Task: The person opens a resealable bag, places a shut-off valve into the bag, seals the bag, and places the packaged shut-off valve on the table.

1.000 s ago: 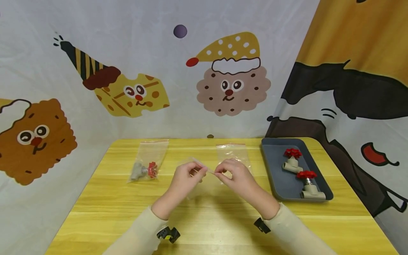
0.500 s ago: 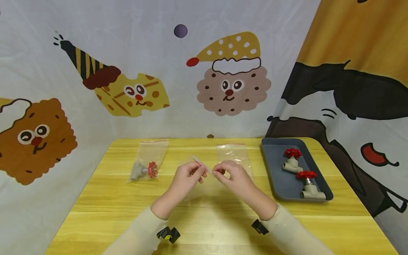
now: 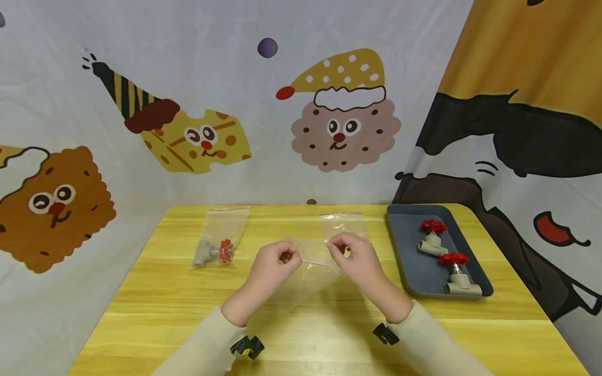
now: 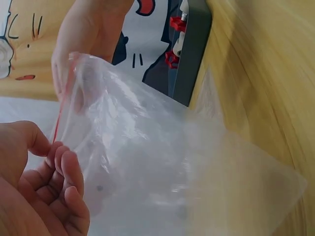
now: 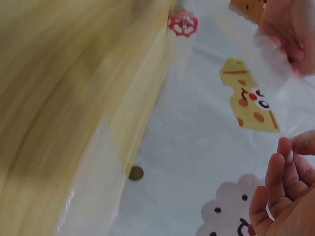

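Between the two hands hangs a clear zip bag, its top edge stretched from one hand to the other. My left hand pinches one end of that edge between thumb and fingertips. At the other end, my right hand pinches the edge the same way. In the left wrist view the bag shows a red line along its mouth and nothing inside. Beyond it, the right hand holds the far corner. The right wrist view shows curled fingers of the right hand at the see-through plastic.
On the left of the table lies a zip bag with a grey valve that has a red handwheel. Behind the right hand lies another clear bag. A grey tray at right holds two beige valves with red handwheels.
The hands have moved slightly apart, the right one shifting right. The bag's mouth edge, earlier slanted and bunched between close fingertips, is now spread between them.
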Demonstrator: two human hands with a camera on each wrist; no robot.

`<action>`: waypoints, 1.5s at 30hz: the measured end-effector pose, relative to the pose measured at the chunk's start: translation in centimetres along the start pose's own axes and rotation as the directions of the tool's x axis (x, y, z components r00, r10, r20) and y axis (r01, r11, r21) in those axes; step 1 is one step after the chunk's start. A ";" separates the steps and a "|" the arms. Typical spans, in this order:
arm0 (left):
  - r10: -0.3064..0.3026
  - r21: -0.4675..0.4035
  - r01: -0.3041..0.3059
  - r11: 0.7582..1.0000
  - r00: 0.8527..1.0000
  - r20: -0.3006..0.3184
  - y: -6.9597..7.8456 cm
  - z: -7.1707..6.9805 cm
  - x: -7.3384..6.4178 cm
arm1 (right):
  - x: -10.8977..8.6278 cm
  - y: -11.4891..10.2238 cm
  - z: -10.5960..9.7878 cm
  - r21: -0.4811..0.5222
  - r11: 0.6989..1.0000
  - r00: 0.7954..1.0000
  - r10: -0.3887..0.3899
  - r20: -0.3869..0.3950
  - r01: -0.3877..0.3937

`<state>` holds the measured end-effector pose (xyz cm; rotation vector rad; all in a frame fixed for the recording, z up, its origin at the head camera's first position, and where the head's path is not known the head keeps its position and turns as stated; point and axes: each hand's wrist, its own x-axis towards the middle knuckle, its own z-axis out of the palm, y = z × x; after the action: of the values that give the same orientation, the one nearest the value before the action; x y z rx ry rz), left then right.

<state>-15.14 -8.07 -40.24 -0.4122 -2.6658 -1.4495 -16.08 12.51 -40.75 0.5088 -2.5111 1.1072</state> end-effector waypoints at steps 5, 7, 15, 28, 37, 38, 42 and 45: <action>-0.049 -0.007 0.049 0.999 0.999 0.002 0.3 -0.1 -0.1 | 0.0 -0.1 -0.4 -0.030 0.999 1.000 -0.013 0.011 0.013; -0.070 -0.033 0.070 0.997 0.997 0.018 0.4 -0.1 0.0 | -0.1 -0.4 -0.3 -0.056 0.998 0.999 -0.032 0.041 0.034; -0.071 -0.098 0.073 0.992 0.997 0.027 0.9 0.5 0.2 | -0.6 -1.4 0.9 -0.104 0.991 0.994 -0.081 0.078 0.089; -0.013 0.132 0.001 0.991 0.996 0.091 1.4 0.2 0.2 | -0.8 -0.9 1.6 -0.248 0.952 0.978 -0.201 -0.060 0.181; -0.109 0.130 0.084 0.988 0.974 0.200 1.4 -1.7 0.5 | -0.1 1.3 0.7 -0.387 0.919 0.988 -0.120 -0.101 0.072; -0.105 0.124 0.081 0.989 0.974 0.201 1.3 -1.7 0.6 | -0.1 1.4 0.6 -0.378 0.923 0.990 -0.108 -0.087 0.067; -0.011 0.041 0.005 0.999 0.989 0.147 1.0 -1.4 1.0 | -0.1 1.5 0.6 -0.332 0.941 0.996 -0.085 -0.029 0.070; 0.132 0.012 -0.134 0.991 0.988 0.073 0.4 -1.3 1.6 | -0.1 1.3 0.7 -0.306 0.950 0.998 -0.065 -0.006 0.060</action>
<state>-16.59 -8.60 -38.86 -0.6397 -2.6455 -1.3988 -16.74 12.83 -42.09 0.4846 -2.5676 0.6771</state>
